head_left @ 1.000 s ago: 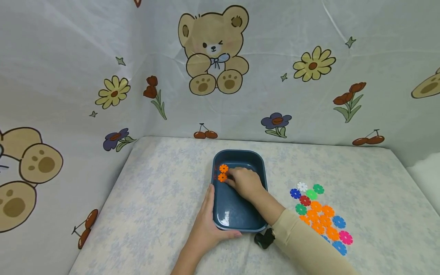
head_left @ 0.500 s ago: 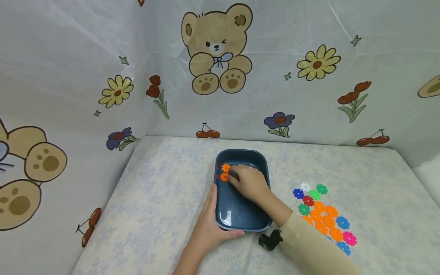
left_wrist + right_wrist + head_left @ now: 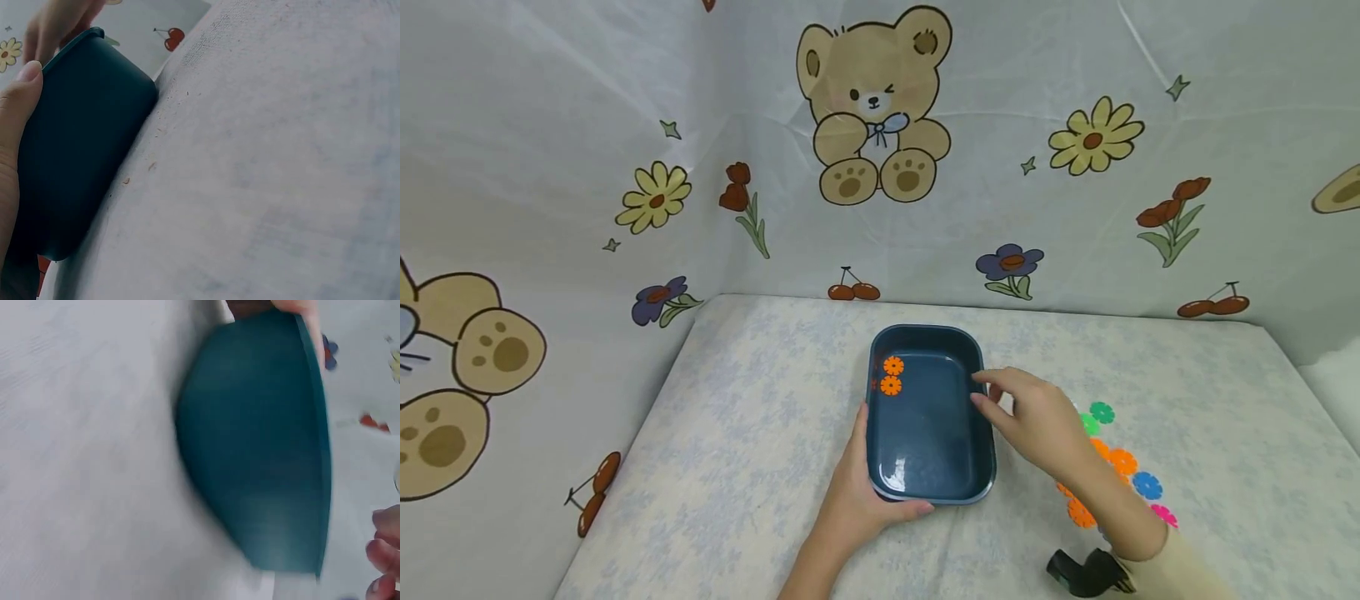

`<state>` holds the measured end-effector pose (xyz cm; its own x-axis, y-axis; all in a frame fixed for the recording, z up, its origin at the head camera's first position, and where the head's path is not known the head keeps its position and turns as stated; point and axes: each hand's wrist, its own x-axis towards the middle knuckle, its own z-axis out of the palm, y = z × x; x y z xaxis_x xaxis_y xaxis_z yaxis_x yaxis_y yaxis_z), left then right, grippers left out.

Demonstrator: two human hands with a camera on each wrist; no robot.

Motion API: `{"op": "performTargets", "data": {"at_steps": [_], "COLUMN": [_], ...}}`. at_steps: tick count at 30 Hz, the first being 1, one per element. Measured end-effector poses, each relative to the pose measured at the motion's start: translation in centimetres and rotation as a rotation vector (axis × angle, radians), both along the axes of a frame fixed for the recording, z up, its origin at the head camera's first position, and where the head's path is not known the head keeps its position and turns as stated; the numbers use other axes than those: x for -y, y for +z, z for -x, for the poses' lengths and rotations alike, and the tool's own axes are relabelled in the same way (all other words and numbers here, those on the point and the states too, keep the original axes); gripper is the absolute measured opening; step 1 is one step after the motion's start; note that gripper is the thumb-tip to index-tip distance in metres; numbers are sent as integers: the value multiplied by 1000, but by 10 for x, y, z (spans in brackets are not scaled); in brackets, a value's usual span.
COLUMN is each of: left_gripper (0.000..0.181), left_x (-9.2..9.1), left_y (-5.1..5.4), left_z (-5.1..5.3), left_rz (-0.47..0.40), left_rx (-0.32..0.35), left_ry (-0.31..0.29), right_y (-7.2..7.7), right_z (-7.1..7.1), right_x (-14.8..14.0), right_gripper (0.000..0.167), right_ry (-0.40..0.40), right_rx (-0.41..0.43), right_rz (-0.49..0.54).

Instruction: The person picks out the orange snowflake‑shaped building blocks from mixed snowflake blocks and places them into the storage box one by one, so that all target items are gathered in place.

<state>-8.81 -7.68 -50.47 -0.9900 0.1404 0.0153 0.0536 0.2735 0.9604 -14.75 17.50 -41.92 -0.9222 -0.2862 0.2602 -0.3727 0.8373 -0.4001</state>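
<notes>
A dark blue rectangular tray (image 3: 931,433) stands on the table. Inside it, along the left wall, lie two orange flower-shaped discs (image 3: 891,386), one behind the other. My left hand (image 3: 853,492) holds the near left corner, fingers along the side and thumb at the front edge; the left wrist view shows the thumb (image 3: 28,78) at the rim. Beside the tray's right wall my right hand (image 3: 1041,417) hovers, fingers loosely bent with a gap between thumb and index, and nothing visible in it. The right wrist view is blurred, with the tray's outer wall (image 3: 256,437) filling the middle.
Several loose flower-shaped discs (image 3: 1123,461), mostly orange with some green, blue and pink, lie on the table right of the tray, partly hidden by my right forearm. A black device (image 3: 1084,573) is at the right wrist. A printed cloth (image 3: 925,242) hangs behind.
My right hand has left the discs inside the tray and moved right, out over the right wall. Both orange discs stay put. The left hand keeps its hold on the tray.
</notes>
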Motion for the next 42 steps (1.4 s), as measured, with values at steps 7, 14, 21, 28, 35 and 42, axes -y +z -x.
{"op": "performTargets", "data": {"at_steps": [7, 14, 21, 28, 35, 42], "left_gripper": [143, 143, 143, 143, 142, 142], "left_x": [0, 0, 1, 1, 1, 1], "left_y": [0, 0, 1, 0, -1, 1], "left_z": [0, 0, -1, 0, -1, -1], "left_rz": [27, 34, 39, 36, 49, 48], "left_rx": [14, 17, 27, 30, 41, 38], "left_ry": [9, 1, 4, 5, 6, 5], "right_y": [-2, -27, -48, -53, -54, -56], "right_z": [-24, -37, -33, -32, -29, -29], "right_x": [-76, -145, -173, -172, -172, -175], "right_gripper": [43, 59, 71, 54, 50, 49], "right_ry": [-131, -264, -297, -283, -281, -258], "right_rx": [251, 493, 644, 607, 646, 651], "right_rz": [-74, -170, -222, -183, -103, -58]}}
